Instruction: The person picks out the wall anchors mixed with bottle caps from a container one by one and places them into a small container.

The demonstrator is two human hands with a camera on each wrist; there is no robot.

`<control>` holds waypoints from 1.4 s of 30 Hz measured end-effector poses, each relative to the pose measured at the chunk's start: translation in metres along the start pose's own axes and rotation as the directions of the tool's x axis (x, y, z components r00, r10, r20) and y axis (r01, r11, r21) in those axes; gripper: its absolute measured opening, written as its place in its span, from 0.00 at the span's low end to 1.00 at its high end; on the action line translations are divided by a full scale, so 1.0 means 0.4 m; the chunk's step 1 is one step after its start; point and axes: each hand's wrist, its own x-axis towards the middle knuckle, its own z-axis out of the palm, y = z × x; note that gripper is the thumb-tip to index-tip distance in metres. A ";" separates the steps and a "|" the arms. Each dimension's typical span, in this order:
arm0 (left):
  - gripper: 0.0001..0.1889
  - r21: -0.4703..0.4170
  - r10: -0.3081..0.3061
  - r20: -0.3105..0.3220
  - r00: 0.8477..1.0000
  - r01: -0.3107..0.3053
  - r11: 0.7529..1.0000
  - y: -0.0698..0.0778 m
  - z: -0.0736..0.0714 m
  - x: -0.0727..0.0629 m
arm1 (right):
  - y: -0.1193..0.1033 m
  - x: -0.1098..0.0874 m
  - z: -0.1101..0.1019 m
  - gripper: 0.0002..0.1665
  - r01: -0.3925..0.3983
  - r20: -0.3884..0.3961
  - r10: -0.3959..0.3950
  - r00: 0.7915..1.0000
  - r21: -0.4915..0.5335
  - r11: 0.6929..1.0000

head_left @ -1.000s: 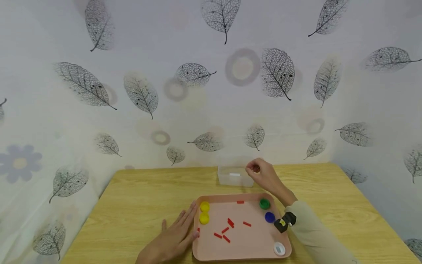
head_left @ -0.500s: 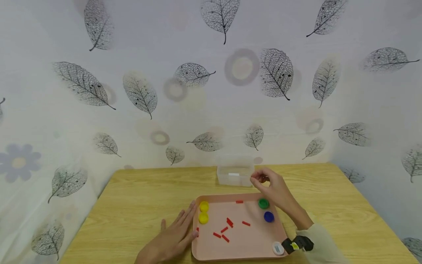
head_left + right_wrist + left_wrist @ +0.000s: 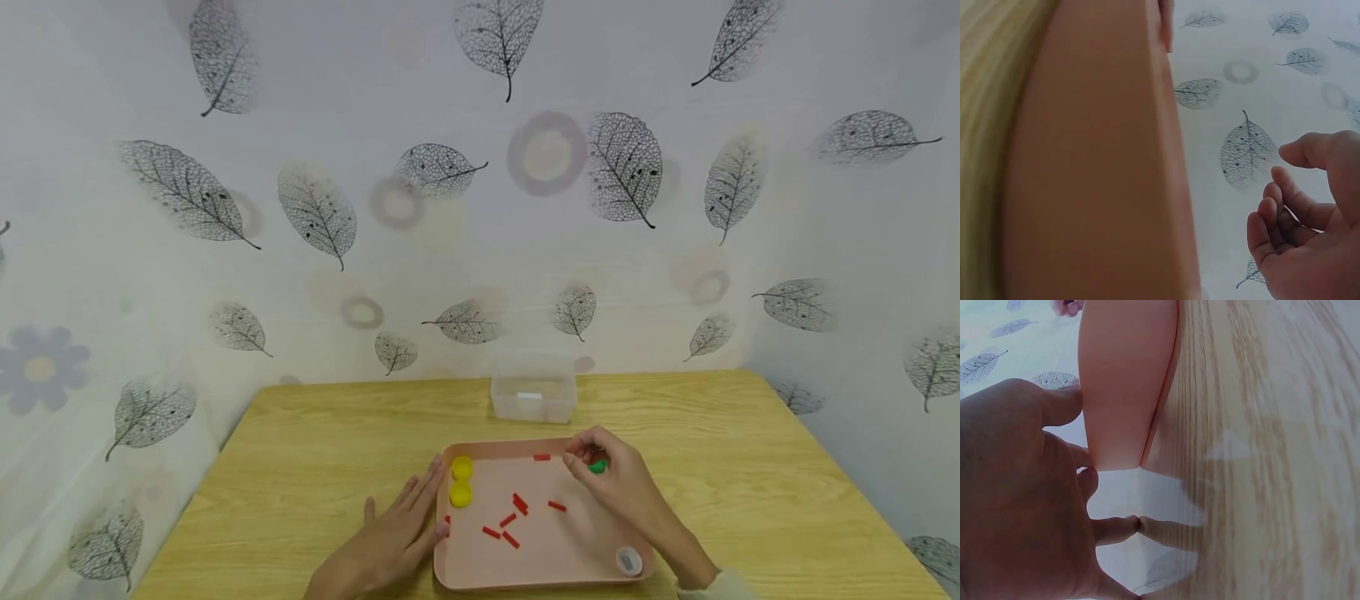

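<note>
My left hand [image 3: 393, 537] lies along the left side of a pink tray [image 3: 555, 558], fingers spread and straight. In the left wrist view its thumb and index finger touch the tray wall [image 3: 1125, 369]. Over the tray's far right corner hovers my right hand [image 3: 633, 487], partly covering a green round cap [image 3: 597, 467]. The right wrist view shows its thumb and fingers [image 3: 1310, 215] loosely bent and apart, with nothing between them. Several small red sticks [image 3: 557, 506] are scattered in the tray. Two yellow round caps [image 3: 461, 482] sit at its left side.
Behind the tray, a translucent plastic box [image 3: 532, 408] stands near the back edge of the wooden table [image 3: 337, 442]. A white round piece with a grey mark [image 3: 629, 562] lies in the tray's near right corner. A leaf-patterned cloth [image 3: 450, 250] hangs behind the table.
My right hand has come from beside the plastic box back toward me, down over the tray's right side. It now hides the blue cap. My left hand has stayed in place.
</note>
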 end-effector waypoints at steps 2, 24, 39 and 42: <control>0.39 0.001 -0.002 -0.002 1.000 0.002 1.000 0.000 0.001 0.001 | 0.011 -0.011 0.011 0.05 0.001 0.004 -0.001 1.000 -0.003 1.000; 0.39 0.011 -0.011 0.005 1.000 0.011 1.000 -0.005 0.000 0.002 | 0.077 -0.066 0.075 0.13 0.143 0.083 -0.132 0.988 -0.133 0.981; 0.39 0.003 -0.001 -0.005 1.000 0.001 1.000 -0.001 0.000 0.000 | 0.075 -0.068 0.081 0.12 0.020 0.188 0.021 0.982 -0.210 0.978; 0.39 -0.003 -0.002 -0.002 1.000 0.002 1.000 -0.004 0.002 0.000 | 0.074 -0.068 0.083 0.11 0.011 0.195 0.031 0.980 -0.208 0.978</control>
